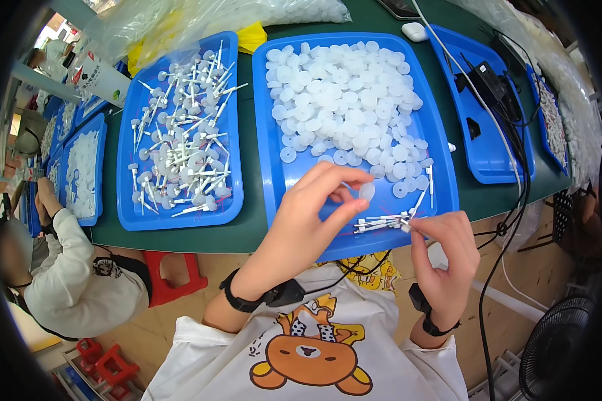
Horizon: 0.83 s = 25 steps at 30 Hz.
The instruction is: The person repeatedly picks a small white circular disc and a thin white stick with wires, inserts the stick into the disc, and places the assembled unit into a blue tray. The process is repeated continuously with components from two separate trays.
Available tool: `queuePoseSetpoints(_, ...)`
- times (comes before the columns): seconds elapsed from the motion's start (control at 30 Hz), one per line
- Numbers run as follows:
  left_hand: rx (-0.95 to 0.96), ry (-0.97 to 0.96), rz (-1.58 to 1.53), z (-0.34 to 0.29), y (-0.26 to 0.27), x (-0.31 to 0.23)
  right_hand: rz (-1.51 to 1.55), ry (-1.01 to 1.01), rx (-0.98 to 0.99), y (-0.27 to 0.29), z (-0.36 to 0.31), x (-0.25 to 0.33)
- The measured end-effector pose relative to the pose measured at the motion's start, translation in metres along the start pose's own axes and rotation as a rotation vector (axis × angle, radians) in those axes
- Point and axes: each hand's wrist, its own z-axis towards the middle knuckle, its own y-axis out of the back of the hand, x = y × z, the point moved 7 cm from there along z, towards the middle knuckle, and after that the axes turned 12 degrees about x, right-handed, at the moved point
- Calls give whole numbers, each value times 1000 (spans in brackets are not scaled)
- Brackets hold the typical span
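My left hand (309, 217) pinches a small translucent white plastic disc (367, 192) between thumb and forefinger, above the front part of a blue tray (269, 160). My right hand (448, 248) is closed at its fingertips on a small white stick part (405, 226), over the tray's front right. Its far end cannot be made out among the others. Beside those fingertips lies a little bunch of white stick parts (374, 224) with thin reddish wires. A heap of loose translucent discs (341, 93) fills the back and middle of the tray.
To the left, another blue tray (234, 134) holds many sticks with discs on them. A mostly bare blue tray (478, 147) at right has a black power adapter (489, 83) and cables across it. A co-worker (80, 267) sits far left. Plastic bags (201, 23) lie behind.
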Motion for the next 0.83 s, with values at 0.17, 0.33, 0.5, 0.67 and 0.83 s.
queuePoseSetpoints(0.17,75,-8,-490,-19,-4,1,82,86,-40,6,1,15)
queuePoseSetpoints(0.33,139,-9,-543,-23,-2,-4,91,99,-37,7,3,17)
queuePoseSetpoints(0.5,136,-3,-514,-25,0,-5,110,124,-33,11,4,20)
queuePoseSetpoints(0.67,162,-54,-502,-27,-1,-3,122,127,-8,10,6,20)
queuePoseSetpoints(0.83,229,-61,-524,-29,-2,-4,102,129,17,9,7,17)
